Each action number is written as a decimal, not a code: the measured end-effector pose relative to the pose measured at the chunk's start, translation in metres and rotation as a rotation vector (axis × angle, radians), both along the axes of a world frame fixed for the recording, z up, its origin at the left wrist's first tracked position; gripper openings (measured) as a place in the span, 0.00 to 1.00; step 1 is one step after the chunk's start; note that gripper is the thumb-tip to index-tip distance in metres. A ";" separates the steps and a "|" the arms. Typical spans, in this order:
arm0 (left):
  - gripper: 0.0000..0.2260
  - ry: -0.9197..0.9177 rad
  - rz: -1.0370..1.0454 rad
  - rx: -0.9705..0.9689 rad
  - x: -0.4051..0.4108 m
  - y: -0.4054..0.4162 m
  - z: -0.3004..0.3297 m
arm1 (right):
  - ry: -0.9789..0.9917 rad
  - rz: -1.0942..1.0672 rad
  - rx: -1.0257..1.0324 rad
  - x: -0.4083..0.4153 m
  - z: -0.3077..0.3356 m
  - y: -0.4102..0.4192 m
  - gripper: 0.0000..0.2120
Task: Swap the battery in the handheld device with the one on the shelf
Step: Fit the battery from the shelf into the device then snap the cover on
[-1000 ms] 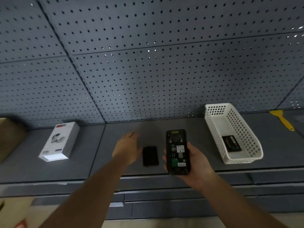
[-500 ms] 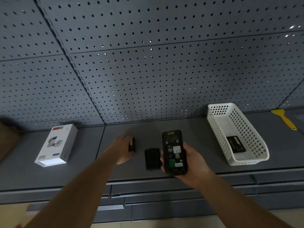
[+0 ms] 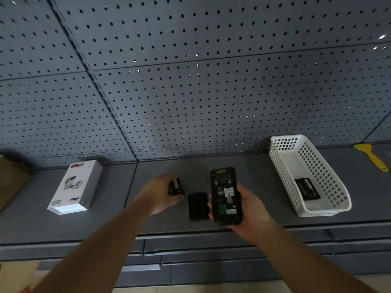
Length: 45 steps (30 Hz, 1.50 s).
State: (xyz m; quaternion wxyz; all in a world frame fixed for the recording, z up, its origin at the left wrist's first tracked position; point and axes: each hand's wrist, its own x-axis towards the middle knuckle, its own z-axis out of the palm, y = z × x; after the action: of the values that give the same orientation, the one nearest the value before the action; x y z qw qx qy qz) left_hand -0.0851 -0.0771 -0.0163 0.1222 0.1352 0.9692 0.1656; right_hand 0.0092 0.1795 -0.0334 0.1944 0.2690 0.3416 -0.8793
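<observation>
- Far to the left of the left hand, a white product box [image 3: 74, 187] lies flat on the grey shelf [image 3: 110, 220], with a picture of a device printed on its top face
- At the very left edge, beyond the box, a brown cardboard shape [image 3: 10, 180] shows only in part
- The left hand [image 3: 161, 193] is closed around a small black battery [image 3: 176, 186]; the fingers are wrapped on it and the battery stands on its edge in the grip, its label turned toward the right
- Between the two hands, a flat black ribbed cover [image 3: 197, 206] lies on the shelf, just beside the fingers of the right hand and a little apart from the left hand
- The right hand [image 3: 246, 210] grips the handheld device [image 3: 225, 196] from below and from the sides; the device is held back side up, nearly upright in the view, and its battery compartment is open so the inner parts and stickers are seen
- Well to the right of the right hand, a white perforated basket [image 3: 323, 210] stands on the shelf, and a second black battery [image 3: 307, 189] lies flat on its bottom, near the front end
- Further right, past the basket, a yellow scraper [image 3: 373, 156] lies on the shelf near the pegboard wall [image 3: 190, 92]
</observation>
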 end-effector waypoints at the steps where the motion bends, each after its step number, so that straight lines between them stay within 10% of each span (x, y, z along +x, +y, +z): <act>1: 0.31 0.016 -0.034 0.029 0.004 0.005 0.004 | -0.002 0.000 -0.002 -0.001 0.000 0.000 0.28; 20: 0.27 0.249 -0.440 0.253 0.067 0.091 0.027 | 0.036 -0.031 -0.095 0.002 -0.001 -0.001 0.29; 45: 0.25 0.269 -0.403 0.302 0.081 0.099 0.001 | 0.028 -0.008 -0.071 0.021 0.003 0.005 0.29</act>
State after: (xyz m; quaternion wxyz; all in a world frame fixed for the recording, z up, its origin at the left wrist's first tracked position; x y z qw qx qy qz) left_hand -0.0037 0.0221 -0.0154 0.0012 0.3625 0.8946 0.2612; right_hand 0.0300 0.1848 -0.0307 0.1956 0.2506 0.3118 -0.8954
